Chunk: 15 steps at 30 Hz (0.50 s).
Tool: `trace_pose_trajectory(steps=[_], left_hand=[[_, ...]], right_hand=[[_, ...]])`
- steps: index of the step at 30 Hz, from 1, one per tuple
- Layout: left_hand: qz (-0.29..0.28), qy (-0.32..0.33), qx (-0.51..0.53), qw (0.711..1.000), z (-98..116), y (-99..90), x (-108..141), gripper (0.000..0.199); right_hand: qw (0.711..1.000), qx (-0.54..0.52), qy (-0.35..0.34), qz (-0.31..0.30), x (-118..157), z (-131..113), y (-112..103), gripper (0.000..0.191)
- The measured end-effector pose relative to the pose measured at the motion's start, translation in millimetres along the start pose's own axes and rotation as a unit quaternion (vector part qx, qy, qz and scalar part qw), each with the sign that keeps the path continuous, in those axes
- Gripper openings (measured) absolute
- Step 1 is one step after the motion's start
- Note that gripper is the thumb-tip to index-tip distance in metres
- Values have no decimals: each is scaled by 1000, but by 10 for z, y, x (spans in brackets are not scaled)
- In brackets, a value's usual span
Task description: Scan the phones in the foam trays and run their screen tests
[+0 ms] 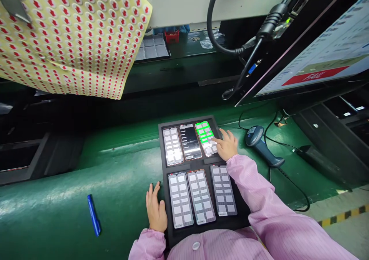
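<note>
A black foam tray [198,163] lies on the green bench with several smartphones in two rows. My right hand [227,146] is over the upper right phone [206,138], its index finger extended onto the screen, where some blocks are green and others white. Beside that one, the upper middle phone [190,143] shows a dark screen with lines of text. White and grey blocks fill the upper left phone [173,146] and the lower phones, such as the lower middle phone [201,196]. With fingers spread, my left hand [156,210] rests along the tray's left edge, holding nothing.
A barcode scanner [265,146] with its cable lies right of the tray. The monitor [323,60] above shows a red FAIL bar. A blue pen [93,216] is at left. An arrow-sticker sheet [77,41] hangs overhead; a thick black cable [211,22] loops down.
</note>
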<state>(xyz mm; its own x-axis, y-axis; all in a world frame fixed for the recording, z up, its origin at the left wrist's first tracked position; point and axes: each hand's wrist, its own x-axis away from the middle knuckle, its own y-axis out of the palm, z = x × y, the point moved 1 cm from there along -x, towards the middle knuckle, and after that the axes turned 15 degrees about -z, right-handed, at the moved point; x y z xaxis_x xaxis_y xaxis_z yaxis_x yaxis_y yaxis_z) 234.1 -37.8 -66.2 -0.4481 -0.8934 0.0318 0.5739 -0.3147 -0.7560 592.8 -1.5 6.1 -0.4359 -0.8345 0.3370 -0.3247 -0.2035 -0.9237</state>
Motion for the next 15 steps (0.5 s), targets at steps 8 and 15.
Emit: trace_pose_trajectory(steps=[8, 15], left_hand=[[-14, -11, 8, 1000, 5, -9, -5, 44], [-14, -8, 6, 1000, -3, -3, -4, 43]], right_hand=[[1000, 3, 17, 20, 12, 116, -7, 41], [1000, 8, -11, 26, 137, 218, 79, 38]])
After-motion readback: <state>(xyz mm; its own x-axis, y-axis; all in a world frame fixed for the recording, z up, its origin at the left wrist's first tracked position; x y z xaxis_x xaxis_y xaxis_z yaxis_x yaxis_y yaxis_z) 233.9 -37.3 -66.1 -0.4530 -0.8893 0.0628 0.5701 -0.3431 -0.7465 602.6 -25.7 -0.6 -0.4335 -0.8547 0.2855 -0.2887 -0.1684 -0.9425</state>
